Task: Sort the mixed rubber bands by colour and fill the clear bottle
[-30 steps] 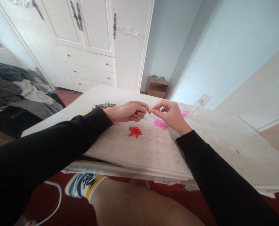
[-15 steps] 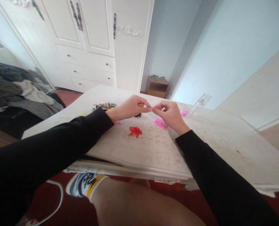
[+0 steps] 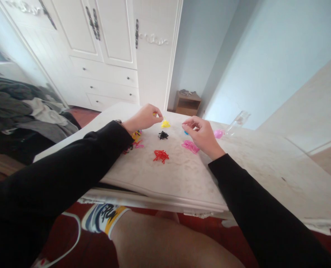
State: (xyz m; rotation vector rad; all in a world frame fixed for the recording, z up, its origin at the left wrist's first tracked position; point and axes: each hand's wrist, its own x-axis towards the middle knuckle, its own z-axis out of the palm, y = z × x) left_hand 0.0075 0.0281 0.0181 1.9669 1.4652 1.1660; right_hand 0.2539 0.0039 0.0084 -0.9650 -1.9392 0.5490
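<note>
1. Head view: at the far left a heap of clothes (image 3: 23,111) is lying off the table (image 3: 182,178), well away from both hands.
2. A mixed bunch of coloured bands (image 3: 136,138) is peeking out from under the left forearm, just behind the left wrist.
3. The left hand (image 3: 143,118) is hovering over the far part of the table, its fingers (image 3: 156,112) pinching shut on a small yellow band (image 3: 154,114); how much of the band is showing is hard to tell.
4. The yellow pile (image 3: 165,124) is sitting just to the right of and slightly below those fingertips, almost touching; the left hand is much the nearer one.
5. The black pile (image 3: 163,135) is lying just nearer the body than the yellow pile, and the red pile (image 3: 161,155) nearer again, both between the two hands.
6. The right hand (image 3: 203,136) is hanging apart from the left, fingers curled loosely with thumb and forefinger close; I cannot tell whether it is gripping anything. A blue bit (image 3: 186,132) is showing just under its fingertips.
7. A pink pile (image 3: 190,146) is lying beneath the right palm, another pink pile (image 3: 219,133) and a clear bottle (image 3: 238,121) beyond it to the right.
8. Nothing is standing between the left fingers and the yellow pile.
</note>
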